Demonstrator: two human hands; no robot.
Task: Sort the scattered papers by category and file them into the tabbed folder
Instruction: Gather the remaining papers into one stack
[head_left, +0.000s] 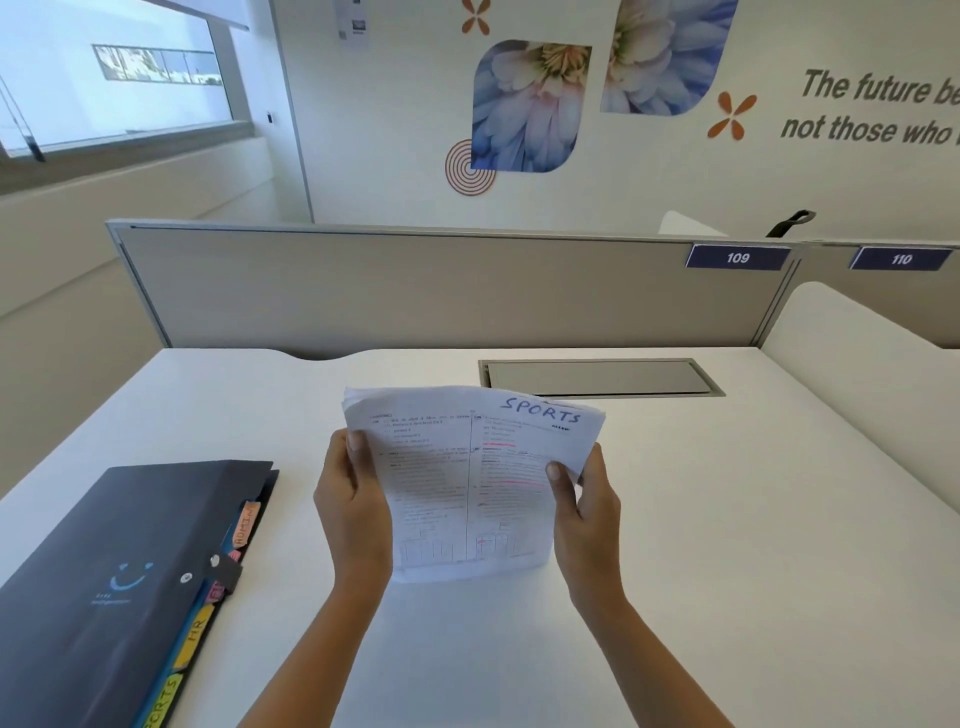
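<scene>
The left hand (353, 499) and right hand (587, 504) grip the papers (467, 483) by their sides. The tabbed folder (119, 561) lies lengthwise along the tabletop's (727, 519) left edge, nearer the left hand.

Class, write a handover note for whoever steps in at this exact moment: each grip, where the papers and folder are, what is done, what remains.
Left grip: holds the paper stack by its left edge.
Right grip: holds the right edge. The stack stands upright, its bottom edge apparently on the desk.
The top sheet is marked SPORTS.
Tabbed folder: flat at desk left, cover down. ADMIN tab and SPORTS tab show.
Done: papers gathered in one stack.
Left: sort, open folder, file by tab.
</scene>
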